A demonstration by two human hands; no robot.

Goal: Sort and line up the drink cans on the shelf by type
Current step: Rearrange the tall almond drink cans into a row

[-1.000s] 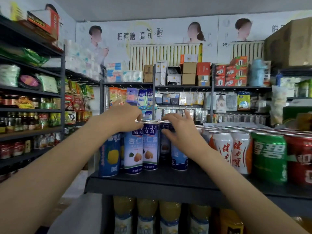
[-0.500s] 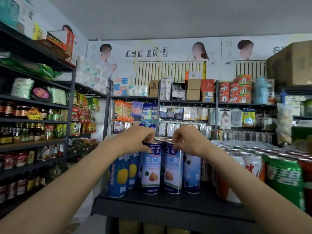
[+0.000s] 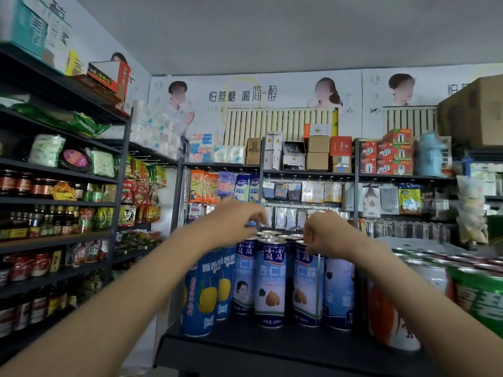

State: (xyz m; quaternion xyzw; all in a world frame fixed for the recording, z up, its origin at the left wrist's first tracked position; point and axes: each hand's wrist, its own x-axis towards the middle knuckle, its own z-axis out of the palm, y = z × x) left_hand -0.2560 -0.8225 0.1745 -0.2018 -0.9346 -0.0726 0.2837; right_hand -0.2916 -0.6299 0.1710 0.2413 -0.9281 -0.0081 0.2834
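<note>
Several almond cans (image 3: 270, 281) lined up; mango cans (image 3: 202, 295) beside them. Your left hand (image 3: 234, 224), right hand (image 3: 322, 235) loosely curled, empty. Right-side cans (image 3: 392, 317) left.

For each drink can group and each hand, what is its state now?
Almond drink cans: upright, in rows.
Blue lemon cans: upright, at the left end.
Green can: upright, at the right.
Left hand: above the cans, fingers curled, grip unclear.
Right hand: fingertips at a can rim.

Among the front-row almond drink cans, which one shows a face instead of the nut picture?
The leftmost almond can, right beside the blue lemon cans; the two almond cans to its right show a brown nut.
</note>
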